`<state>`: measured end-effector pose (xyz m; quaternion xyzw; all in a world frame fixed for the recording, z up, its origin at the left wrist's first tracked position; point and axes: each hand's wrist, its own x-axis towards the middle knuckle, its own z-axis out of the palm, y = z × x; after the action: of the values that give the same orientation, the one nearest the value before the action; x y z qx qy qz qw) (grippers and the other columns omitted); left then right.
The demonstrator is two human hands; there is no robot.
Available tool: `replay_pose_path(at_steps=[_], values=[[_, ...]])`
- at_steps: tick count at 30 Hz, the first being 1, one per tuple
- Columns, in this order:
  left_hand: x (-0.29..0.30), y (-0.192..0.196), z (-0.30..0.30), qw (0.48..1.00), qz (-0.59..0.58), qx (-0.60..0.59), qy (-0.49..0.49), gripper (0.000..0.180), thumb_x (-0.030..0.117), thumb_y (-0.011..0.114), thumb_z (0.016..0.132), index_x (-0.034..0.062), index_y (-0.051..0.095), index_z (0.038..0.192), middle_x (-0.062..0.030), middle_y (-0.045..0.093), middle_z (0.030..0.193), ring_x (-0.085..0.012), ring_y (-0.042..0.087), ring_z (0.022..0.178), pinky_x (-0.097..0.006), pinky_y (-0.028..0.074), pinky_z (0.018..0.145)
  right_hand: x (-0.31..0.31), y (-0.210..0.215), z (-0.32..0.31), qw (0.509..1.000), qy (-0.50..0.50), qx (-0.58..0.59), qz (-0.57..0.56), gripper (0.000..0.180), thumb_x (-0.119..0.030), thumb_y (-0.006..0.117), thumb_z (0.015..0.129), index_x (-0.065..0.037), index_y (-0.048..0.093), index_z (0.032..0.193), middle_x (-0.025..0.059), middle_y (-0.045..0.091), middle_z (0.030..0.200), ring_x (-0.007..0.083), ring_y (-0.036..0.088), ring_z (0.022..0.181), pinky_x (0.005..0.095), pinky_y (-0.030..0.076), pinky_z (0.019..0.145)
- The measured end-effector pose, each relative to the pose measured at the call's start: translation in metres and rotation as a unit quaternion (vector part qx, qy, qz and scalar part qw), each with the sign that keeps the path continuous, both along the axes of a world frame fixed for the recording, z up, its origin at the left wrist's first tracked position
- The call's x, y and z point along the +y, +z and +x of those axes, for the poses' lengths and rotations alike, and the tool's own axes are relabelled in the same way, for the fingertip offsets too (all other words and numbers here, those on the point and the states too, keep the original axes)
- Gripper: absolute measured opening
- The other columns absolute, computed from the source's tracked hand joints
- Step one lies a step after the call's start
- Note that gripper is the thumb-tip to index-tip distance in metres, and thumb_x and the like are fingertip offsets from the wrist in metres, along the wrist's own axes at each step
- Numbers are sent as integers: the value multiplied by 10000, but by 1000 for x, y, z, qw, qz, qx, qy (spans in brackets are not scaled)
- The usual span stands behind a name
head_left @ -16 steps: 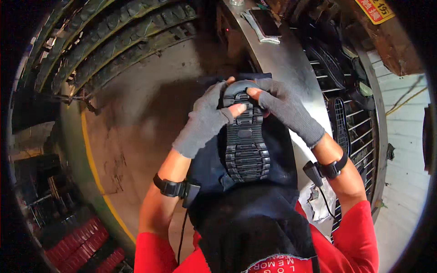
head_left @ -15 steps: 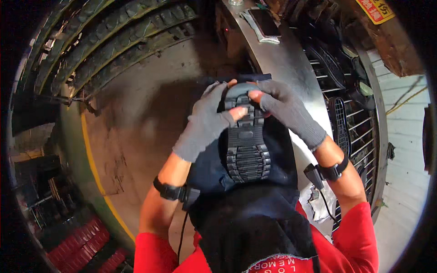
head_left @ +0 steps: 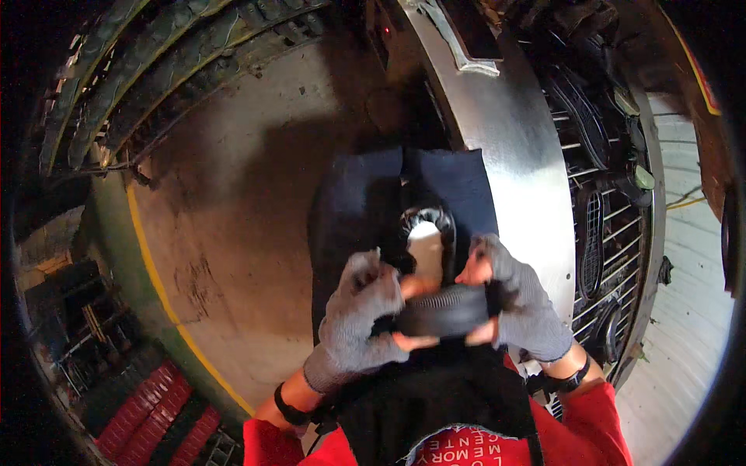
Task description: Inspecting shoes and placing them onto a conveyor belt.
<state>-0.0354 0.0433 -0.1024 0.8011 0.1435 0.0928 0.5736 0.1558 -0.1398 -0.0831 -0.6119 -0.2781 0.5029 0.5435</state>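
Both my hands, in grey fingerless gloves, are closed on a black ribbed shoe sole (head_left: 447,312) just in front of my body. My left hand (head_left: 361,314) grips its left end, thumb and fingers on opposite edges. My right hand (head_left: 509,303) holds the right end in the same way. The sole is smeared by motion and looks bent or tipped up. Just beyond it on my lap is a shoe part with a shiny black rim and a pale inner surface (head_left: 425,252). Whether it is joined to the sole I cannot tell.
A dark apron (head_left: 350,190) covers my lap. At right runs a metal bench (head_left: 497,116) with a dark flat device (head_left: 470,27) on a cloth. Beyond it, a wire rack (head_left: 614,248) holds black soles. Shelves of dark soles (head_left: 167,74) stand far left; red pieces (head_left: 144,400) lie lower left.
My hands have drawn the sole toward my body from farther out. Its tread faced up before; now it is tipped, and the pale surface shows beyond it. The view has shifted slightly.
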Motion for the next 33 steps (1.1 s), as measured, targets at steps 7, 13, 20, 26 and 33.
replay_pose_path(at_steps=[7, 13, 20, 26, 33], values=[[13, -15, 43, 985, -97, 56, 130, 609, 255, 843, 829, 47, 661, 1372, -107, 691, 1093, -293, 564, 983, -377, 485, 952, 31, -35, 13, 997, -75, 7, -27, 539, -168, 860, 794, -74, 598, 1256, 21, 537, 1108, 149, 506, 1021, 308, 424, 955], [41, -10, 56, 984, -97, 116, 90, 652, 266, 842, 835, 45, 629, 1410, -148, 657, 1245, -281, 583, 1017, -392, 498, 930, 46, -59, 36, 998, -47, 36, 17, 632, -214, 885, 792, -75, 569, 1321, 17, 504, 1120, 145, 480, 1001, 296, 411, 936], [69, -21, 46, 995, -48, 76, -46, 1000, 420, 895, 798, 25, 414, 1580, -221, 523, 1458, -382, 479, 1414, -420, 413, 1154, 67, -48, 51, 995, 70, -54, 54, 800, -352, 823, 861, -34, 523, 1531, 102, 597, 1275, 259, 603, 1134, 400, 490, 990], [9, 19, 26, 982, -168, -57, -70, 1246, 396, 935, 678, -22, 257, 1636, -248, 325, 1630, -427, 294, 1549, -452, 234, 1277, 8, 23, 22, 960, 98, -217, 146, 793, -426, 797, 835, -28, 564, 1479, 155, 630, 1086, 299, 632, 977, 436, 529, 831], [-57, 117, 90, 813, 376, -307, -322, 650, 460, 723, 897, 223, 575, 1484, -152, 537, 1520, -360, 476, 1430, -482, 335, 1229, -94, 7, 35, 947, -180, 260, -54, 690, -587, 580, 1047, 10, 602, 1393, 74, 716, 1023, 155, 677, 856, 311, 577, 778]])
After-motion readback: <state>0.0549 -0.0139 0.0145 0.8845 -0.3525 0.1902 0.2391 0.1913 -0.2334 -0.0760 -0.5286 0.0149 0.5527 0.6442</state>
